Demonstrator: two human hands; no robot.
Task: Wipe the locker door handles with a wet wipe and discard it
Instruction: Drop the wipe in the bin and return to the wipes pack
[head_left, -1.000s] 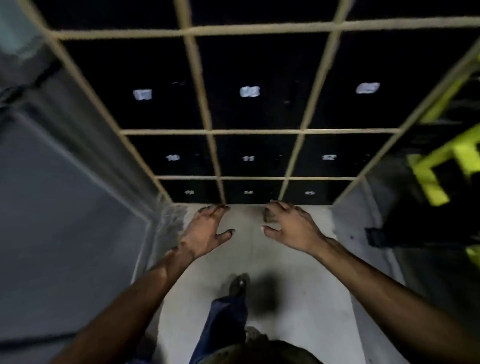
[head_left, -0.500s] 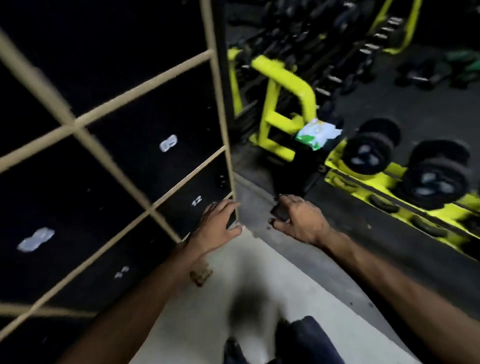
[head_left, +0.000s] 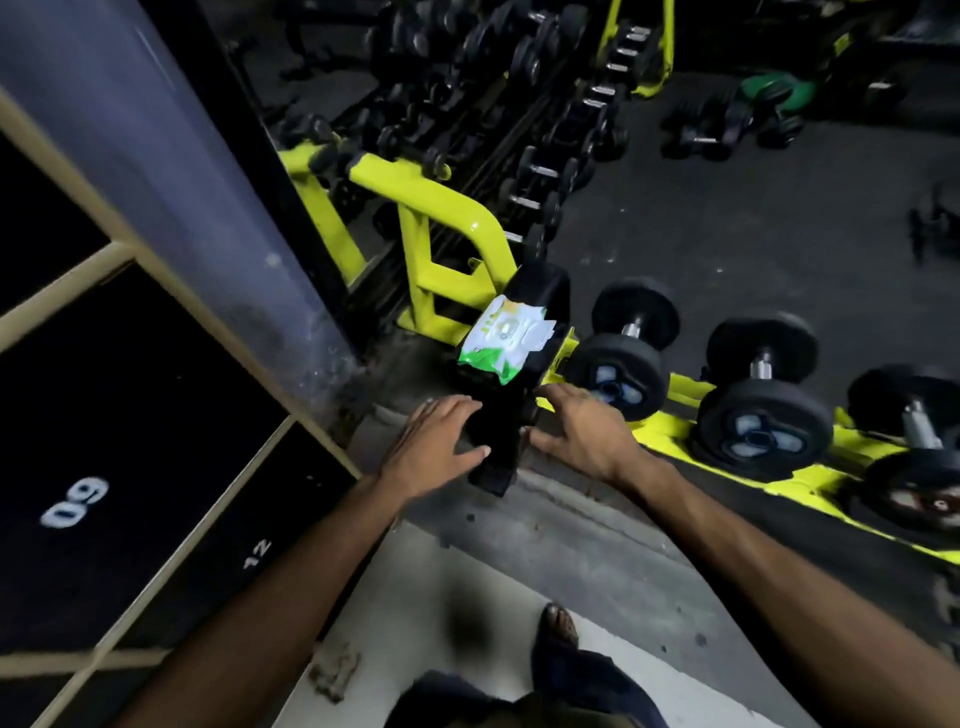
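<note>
A white and green wet wipe pack (head_left: 501, 338) lies on top of a black padded block (head_left: 519, 395) beside the yellow rack. My left hand (head_left: 434, 441) is stretched out with fingers apart, just below and left of the pack, empty. My right hand (head_left: 584, 434) is spread likewise to the pack's lower right, empty. Black locker doors (head_left: 130, 415) with tan frames fill the left side, numbered 09 and 12. No door handles can be made out in the dark.
A yellow dumbbell rack (head_left: 441, 218) stands behind the pack. Black dumbbells (head_left: 763, 410) sit in a yellow tray along the right. A grey pillar (head_left: 171, 156) rises beside the lockers. More weights lie on the dark floor at the back. My foot (head_left: 558, 626) is on pale flooring.
The view has swung from the lockers to the right towards the rack. Both hands have moved forward and now flank the black block under the wipe pack.
</note>
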